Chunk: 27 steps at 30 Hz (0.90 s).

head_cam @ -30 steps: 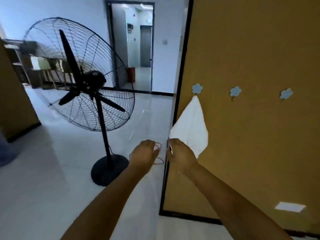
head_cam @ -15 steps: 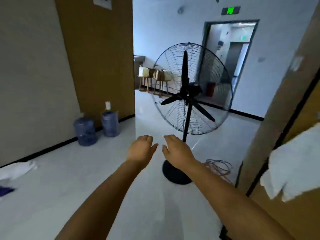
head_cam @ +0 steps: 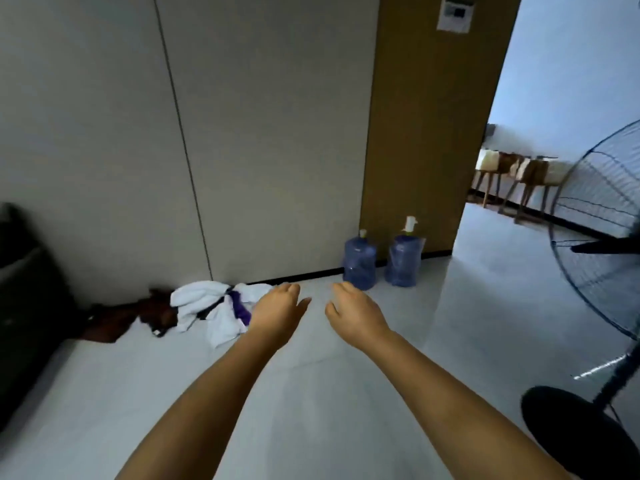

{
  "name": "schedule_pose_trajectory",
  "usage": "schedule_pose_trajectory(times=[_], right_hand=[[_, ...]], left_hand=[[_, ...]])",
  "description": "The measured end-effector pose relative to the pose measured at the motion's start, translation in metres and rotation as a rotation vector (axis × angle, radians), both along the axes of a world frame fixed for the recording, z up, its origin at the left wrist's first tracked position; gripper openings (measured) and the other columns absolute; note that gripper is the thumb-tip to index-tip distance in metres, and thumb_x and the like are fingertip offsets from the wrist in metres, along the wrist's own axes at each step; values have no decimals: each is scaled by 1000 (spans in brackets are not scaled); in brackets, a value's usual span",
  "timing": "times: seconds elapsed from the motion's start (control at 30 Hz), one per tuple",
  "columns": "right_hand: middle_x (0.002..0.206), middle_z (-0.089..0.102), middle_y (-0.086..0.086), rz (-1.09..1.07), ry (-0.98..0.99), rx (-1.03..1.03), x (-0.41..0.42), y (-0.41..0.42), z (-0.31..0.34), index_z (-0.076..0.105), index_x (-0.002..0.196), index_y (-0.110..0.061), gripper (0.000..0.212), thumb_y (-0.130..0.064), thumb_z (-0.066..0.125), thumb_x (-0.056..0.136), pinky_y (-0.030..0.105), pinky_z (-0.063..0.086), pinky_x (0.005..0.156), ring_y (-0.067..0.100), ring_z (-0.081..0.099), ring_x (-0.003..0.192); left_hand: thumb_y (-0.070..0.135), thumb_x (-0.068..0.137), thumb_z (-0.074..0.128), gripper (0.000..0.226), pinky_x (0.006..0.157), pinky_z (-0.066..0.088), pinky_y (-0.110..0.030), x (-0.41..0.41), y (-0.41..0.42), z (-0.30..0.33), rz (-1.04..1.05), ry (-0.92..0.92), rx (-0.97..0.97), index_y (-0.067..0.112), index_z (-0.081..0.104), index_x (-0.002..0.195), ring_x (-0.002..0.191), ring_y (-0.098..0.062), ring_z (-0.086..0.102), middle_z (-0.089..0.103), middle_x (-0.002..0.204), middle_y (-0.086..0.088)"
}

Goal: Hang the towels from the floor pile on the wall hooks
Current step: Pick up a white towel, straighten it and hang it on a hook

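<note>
Where floor meets wall, the towel pile [head_cam: 211,308] lies rumpled, white, purple, brown.

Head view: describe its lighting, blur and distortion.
Head view: dim, bluish indoor light, brighter through the doorway at right; wide-angle bending bows the grey wall panel seam and tilts the room; the black floor-fan cage and the white, purple and brown floor towel pile look soft, without fine detail.

floor: pale glossy tiled floor [head_cam: 346,393] | 10 o'clock, against wall base: heap of white, purple and dark brown cloth towels [head_cam: 207,308] | 12–1 o'clock: two blue translucent plastic water jugs [head_cam: 360,266] side by side | 4 o'clock: round black base of a standing fan [head_cam: 571,431]
</note>
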State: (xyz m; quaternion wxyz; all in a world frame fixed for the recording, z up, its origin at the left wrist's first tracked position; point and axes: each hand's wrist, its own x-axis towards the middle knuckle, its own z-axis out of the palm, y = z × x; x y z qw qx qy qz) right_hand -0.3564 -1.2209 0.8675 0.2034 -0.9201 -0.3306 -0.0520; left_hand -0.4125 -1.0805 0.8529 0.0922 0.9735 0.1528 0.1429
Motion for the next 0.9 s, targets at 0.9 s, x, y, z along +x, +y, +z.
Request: schedule_pose_trajectory(times=[0.9], right_hand=[[123, 53, 6, 508, -54, -160, 152, 490, -44, 48, 124, -10, 32, -22, 37, 97, 33, 40, 85, 24, 50, 112]], left_hand=[[43, 99, 35, 38, 68, 34, -27, 85, 444, -50, 404, 99, 10, 11, 55, 106, 100, -21, 52, 57, 109, -4]])
